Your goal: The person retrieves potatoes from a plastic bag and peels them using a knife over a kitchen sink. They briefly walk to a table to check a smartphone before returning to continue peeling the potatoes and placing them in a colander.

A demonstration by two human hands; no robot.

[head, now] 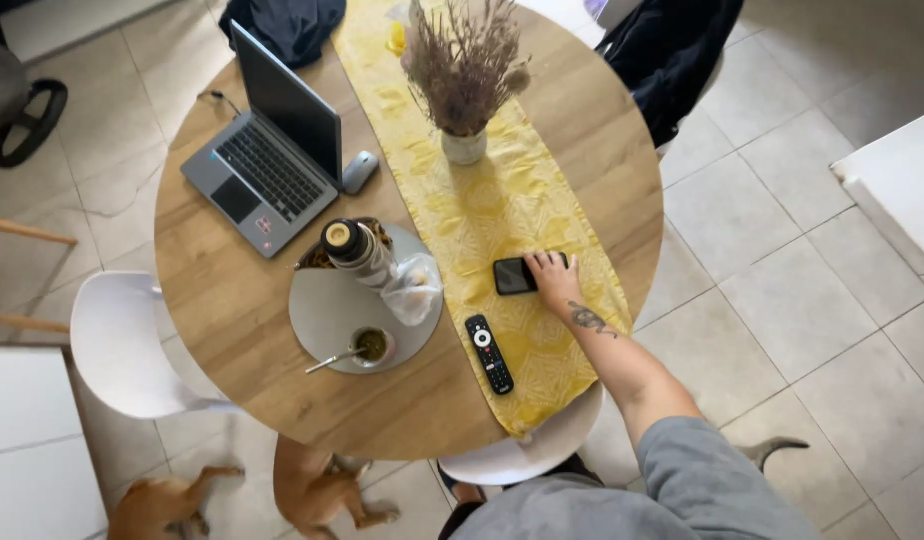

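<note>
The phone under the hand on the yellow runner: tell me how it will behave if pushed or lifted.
The phone looks flat and rigid, so it should lift without bending. It lies on the yellow runner, so a push may drag or wrinkle the cloth rather than slide cleanly. The right hand covers only its right end; a grip there could let the smooth slab tilt or slip.

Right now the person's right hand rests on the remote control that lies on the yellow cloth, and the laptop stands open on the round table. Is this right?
Not quite. In the head view the right hand rests on the dark phone, not on the remote control, which lies untouched nearer the table edge. Both are on the yellow cloth, and the laptop stands open on the round table.
</note>
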